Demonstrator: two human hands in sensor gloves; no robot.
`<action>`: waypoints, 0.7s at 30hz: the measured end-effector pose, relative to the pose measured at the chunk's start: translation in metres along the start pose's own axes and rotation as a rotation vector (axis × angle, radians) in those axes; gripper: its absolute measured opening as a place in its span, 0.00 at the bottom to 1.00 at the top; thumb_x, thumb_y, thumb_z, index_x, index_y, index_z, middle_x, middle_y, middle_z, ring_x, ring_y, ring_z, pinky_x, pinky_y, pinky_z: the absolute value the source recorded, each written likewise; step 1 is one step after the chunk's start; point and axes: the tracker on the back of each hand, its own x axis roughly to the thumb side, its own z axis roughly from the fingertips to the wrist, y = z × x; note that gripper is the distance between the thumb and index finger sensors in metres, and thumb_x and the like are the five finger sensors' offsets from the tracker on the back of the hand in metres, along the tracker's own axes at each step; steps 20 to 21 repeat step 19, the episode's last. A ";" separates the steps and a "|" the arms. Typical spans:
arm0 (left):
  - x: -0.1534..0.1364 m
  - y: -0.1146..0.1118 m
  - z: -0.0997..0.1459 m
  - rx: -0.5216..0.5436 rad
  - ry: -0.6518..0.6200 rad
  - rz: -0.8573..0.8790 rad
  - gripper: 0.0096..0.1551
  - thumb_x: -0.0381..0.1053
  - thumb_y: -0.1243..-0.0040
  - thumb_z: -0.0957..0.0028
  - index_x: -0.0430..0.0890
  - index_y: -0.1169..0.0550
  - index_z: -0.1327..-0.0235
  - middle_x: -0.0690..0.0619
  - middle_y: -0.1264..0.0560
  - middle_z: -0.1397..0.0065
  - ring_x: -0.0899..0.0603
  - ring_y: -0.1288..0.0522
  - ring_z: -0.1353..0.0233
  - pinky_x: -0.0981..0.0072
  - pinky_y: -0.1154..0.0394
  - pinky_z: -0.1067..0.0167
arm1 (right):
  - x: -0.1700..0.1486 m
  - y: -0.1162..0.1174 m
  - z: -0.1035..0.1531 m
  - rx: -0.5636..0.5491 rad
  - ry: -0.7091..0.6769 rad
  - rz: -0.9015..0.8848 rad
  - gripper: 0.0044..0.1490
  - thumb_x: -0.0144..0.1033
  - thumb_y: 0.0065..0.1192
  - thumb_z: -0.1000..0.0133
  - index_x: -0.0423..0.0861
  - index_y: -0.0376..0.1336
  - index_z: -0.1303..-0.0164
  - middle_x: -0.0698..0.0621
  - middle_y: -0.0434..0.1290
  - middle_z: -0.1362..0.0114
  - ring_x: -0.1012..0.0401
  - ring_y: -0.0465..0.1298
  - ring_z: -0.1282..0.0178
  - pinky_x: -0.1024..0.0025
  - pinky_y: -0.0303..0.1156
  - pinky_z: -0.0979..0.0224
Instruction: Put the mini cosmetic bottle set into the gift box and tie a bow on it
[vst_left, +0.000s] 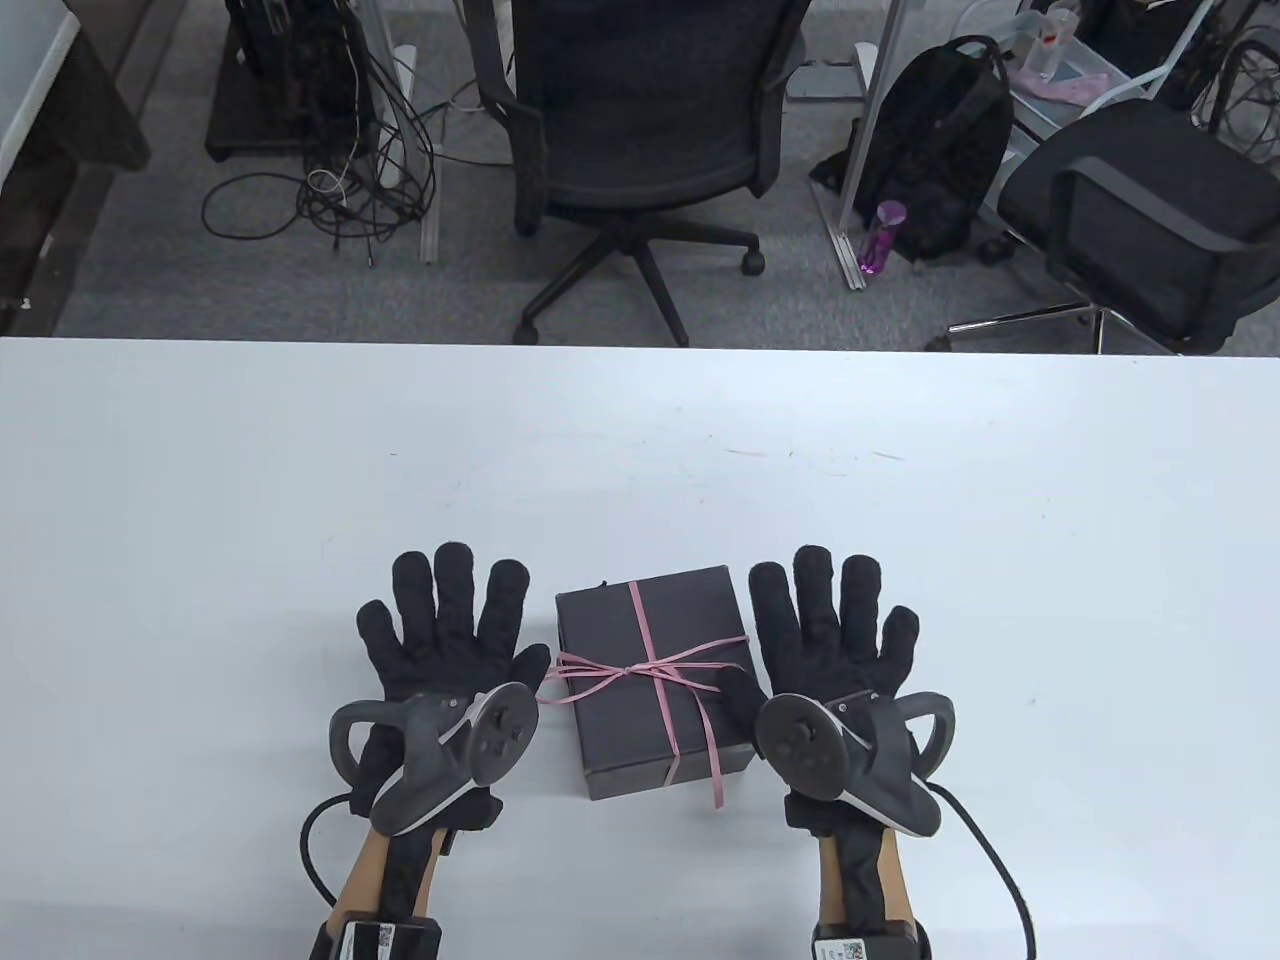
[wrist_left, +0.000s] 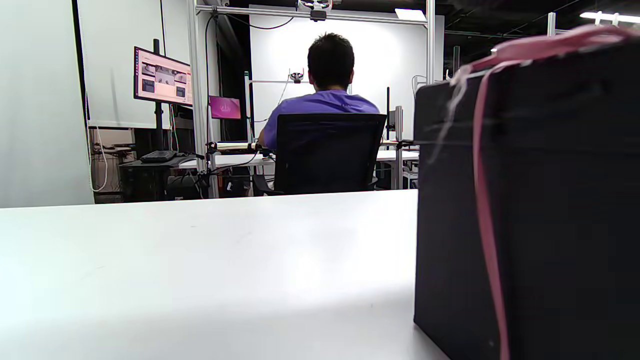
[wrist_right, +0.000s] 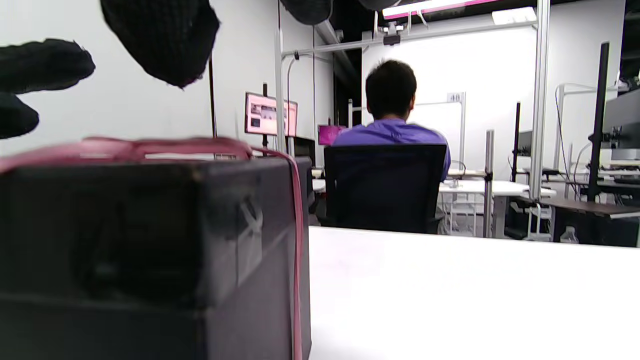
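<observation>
A closed black gift box (vst_left: 655, 680) stands on the white table (vst_left: 640, 450) near the front edge, wrapped crosswise with a pink ribbon (vst_left: 640, 668) tied in a bow on its lid. My left hand (vst_left: 450, 625) lies flat on the table just left of the box, fingers spread. Flat on the other side lies my right hand (vst_left: 830, 625), its thumb reaching over the box's right edge. Both hold nothing. The box (wrist_left: 530, 200) fills the right of the left wrist view, and the box (wrist_right: 150, 250) fills the left of the right wrist view. No cosmetic bottles are visible.
Beyond the far table edge stand office chairs (vst_left: 640, 120), a backpack (vst_left: 940, 150) and floor cables (vst_left: 340, 170). A person in a purple shirt (wrist_left: 320, 105) sits at another desk, facing away.
</observation>
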 end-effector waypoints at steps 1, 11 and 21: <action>0.000 0.000 0.000 -0.010 0.002 0.005 0.47 0.69 0.62 0.37 0.55 0.64 0.16 0.37 0.65 0.13 0.23 0.63 0.16 0.19 0.52 0.26 | -0.001 0.001 -0.001 -0.009 0.003 0.000 0.58 0.54 0.57 0.37 0.36 0.38 0.09 0.29 0.35 0.12 0.30 0.30 0.21 0.14 0.38 0.32; -0.003 -0.001 -0.001 -0.018 0.017 0.048 0.46 0.69 0.61 0.37 0.55 0.62 0.14 0.36 0.62 0.12 0.22 0.60 0.15 0.20 0.49 0.26 | -0.002 0.004 -0.003 0.003 0.006 -0.029 0.56 0.53 0.58 0.37 0.35 0.42 0.09 0.29 0.38 0.12 0.30 0.33 0.20 0.14 0.41 0.32; -0.006 0.000 -0.001 -0.005 0.020 0.072 0.46 0.68 0.61 0.37 0.55 0.60 0.13 0.36 0.61 0.12 0.22 0.58 0.15 0.20 0.48 0.26 | 0.000 0.005 -0.003 0.012 0.000 -0.039 0.55 0.53 0.58 0.37 0.35 0.43 0.09 0.29 0.39 0.12 0.30 0.34 0.20 0.15 0.42 0.32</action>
